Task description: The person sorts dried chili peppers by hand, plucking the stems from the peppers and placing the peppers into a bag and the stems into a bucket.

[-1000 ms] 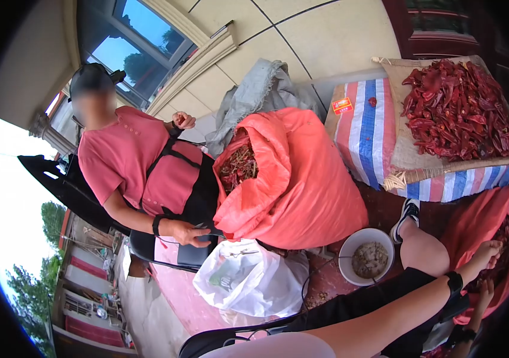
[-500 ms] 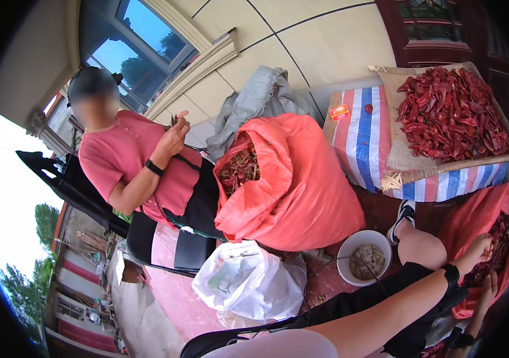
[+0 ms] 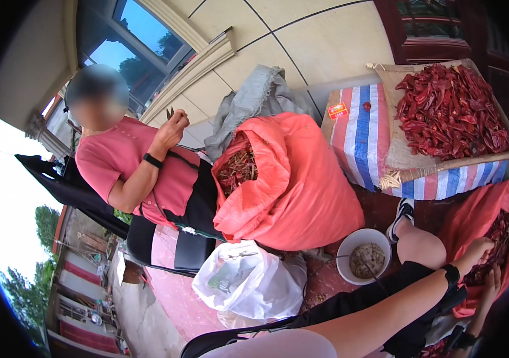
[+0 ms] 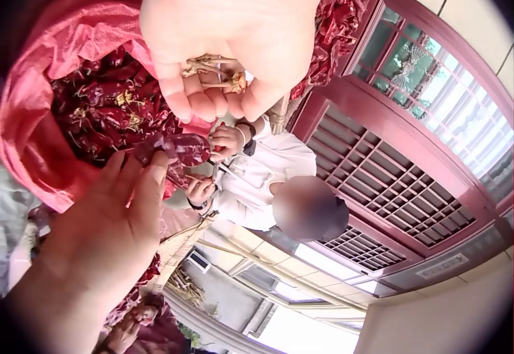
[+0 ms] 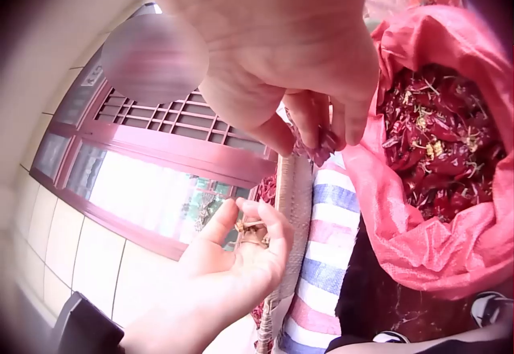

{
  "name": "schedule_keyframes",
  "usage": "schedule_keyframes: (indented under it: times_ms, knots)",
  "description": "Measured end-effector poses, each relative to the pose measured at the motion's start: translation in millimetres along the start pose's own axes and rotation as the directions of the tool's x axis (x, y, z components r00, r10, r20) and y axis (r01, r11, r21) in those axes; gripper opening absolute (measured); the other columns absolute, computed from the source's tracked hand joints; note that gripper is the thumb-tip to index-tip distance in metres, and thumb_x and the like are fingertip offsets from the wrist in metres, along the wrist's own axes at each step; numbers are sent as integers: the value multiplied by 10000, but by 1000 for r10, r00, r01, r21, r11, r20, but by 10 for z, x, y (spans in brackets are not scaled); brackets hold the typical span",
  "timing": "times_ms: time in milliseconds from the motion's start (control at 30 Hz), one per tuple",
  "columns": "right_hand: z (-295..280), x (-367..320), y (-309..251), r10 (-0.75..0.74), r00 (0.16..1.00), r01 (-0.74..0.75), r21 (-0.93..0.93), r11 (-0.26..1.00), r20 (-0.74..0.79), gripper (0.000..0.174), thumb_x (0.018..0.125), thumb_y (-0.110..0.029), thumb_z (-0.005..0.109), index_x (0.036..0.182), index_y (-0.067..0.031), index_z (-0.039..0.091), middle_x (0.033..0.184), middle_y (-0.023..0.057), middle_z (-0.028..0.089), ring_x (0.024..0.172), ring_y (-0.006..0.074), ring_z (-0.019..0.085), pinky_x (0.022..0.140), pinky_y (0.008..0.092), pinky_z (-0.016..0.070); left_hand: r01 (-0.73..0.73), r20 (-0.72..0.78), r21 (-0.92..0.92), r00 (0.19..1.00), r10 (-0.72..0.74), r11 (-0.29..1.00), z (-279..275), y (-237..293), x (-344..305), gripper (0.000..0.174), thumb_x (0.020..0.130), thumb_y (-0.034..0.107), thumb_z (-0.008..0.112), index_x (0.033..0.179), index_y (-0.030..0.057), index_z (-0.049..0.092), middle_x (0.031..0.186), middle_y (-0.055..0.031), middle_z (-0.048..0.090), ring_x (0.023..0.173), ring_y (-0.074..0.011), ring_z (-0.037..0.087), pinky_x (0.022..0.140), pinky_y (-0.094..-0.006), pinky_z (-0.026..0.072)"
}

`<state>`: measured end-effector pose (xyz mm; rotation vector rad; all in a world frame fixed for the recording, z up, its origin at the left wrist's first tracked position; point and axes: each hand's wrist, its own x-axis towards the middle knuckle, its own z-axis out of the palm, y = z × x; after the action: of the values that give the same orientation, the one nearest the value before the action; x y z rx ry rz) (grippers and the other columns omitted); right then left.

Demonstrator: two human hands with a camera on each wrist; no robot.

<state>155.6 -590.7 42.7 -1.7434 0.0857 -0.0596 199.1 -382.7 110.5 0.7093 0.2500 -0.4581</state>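
In the left wrist view my left hand (image 4: 233, 32) has curled fingers round several dry stems (image 4: 217, 73). My right hand (image 4: 104, 233) pinches a dark red dried pepper (image 4: 183, 148) near an open red sack (image 4: 40, 73) of peppers. The right wrist view has my right hand (image 5: 297, 40) above with the pepper (image 5: 320, 147) at its fingertips, and my left hand (image 5: 233, 278) below, stems (image 5: 255, 232) in its fingers. Seen from the head, my left hand (image 3: 478, 250) and right hand (image 3: 492, 283) are together at the sack (image 3: 460, 224) on the far right.
Peppers (image 3: 451, 110) are heaped on a mat over striped cloth (image 3: 362, 134). A large red sack (image 3: 320, 191), a white bucket (image 3: 345, 247) and a white bag (image 3: 254, 292) stand in the middle. A person in pink (image 3: 141, 140) sits across, dark scissors (image 3: 170, 112) raised.
The person across has lifted the lower hand to chest height, beside the other one. The head view has shifted slightly. My hands stay close together at the sack.
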Motion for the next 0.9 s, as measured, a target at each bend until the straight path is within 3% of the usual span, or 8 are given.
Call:
schedule_keyframes:
  times_ms: [167,233,267,400,433,633,800,900]
  knots:
    - [195,-74,-309,56,998,-61,150,987,36,383,884,-156,481,1212,42,475,1227,110,476,1123,180,438,945,276,336,-184,5,368,981,195,911,36,-16,-144,90,689,166,572,630,114,528,568,38,445,463,-73,414,394,-233,310]
    - [268,-106,-430,81,994,-96,262,960,69,356,877,-120,492,1197,37,490,1206,99,487,1069,168,478,902,262,385,-324,143,427,946,291,844,37,42,-219,128,702,179,573,610,91,557,546,29,487,475,-72,457,395,-251,320]
    - [357,-177,-588,96,992,-120,340,933,88,342,872,-99,498,1187,33,500,1195,91,492,1038,162,498,877,255,410,-328,63,452,939,337,830,104,36,-263,129,708,185,578,622,89,576,536,27,498,459,-77,460,393,-244,324]
    - [530,-300,-855,42,998,-30,207,978,-54,326,823,-76,541,1125,45,551,1118,91,544,1017,163,512,871,262,409,-13,73,445,997,-22,896,144,220,-340,138,758,253,583,714,124,604,561,41,486,426,-74,392,386,-228,274]
    - [603,-367,-1069,171,983,-145,309,940,-60,322,815,-85,554,1113,36,565,1116,97,557,1050,161,490,871,257,399,46,41,383,997,-67,923,153,214,-347,152,755,261,595,764,110,610,593,38,496,454,-72,401,405,-222,289]
    - [579,-403,-1059,232,969,-189,365,912,-79,341,812,-151,583,1106,22,577,1306,130,389,1068,176,477,880,261,379,179,-28,342,983,-181,922,88,91,-171,150,779,254,628,799,140,532,552,90,332,455,-37,292,415,-205,223]
    - [598,-433,-1083,229,973,-196,391,899,-38,301,824,-153,594,1080,4,581,1009,40,611,880,90,538,793,237,415,131,-41,453,991,-126,882,166,183,-206,207,768,280,670,776,122,537,559,88,330,447,-31,293,410,-193,233]
    - [573,-467,-1140,260,965,-242,442,864,22,301,834,-156,586,1082,13,578,1019,58,612,859,105,556,799,245,431,133,-28,490,990,-137,862,88,131,-152,199,777,251,667,715,121,530,541,84,320,411,-37,282,374,-196,212]
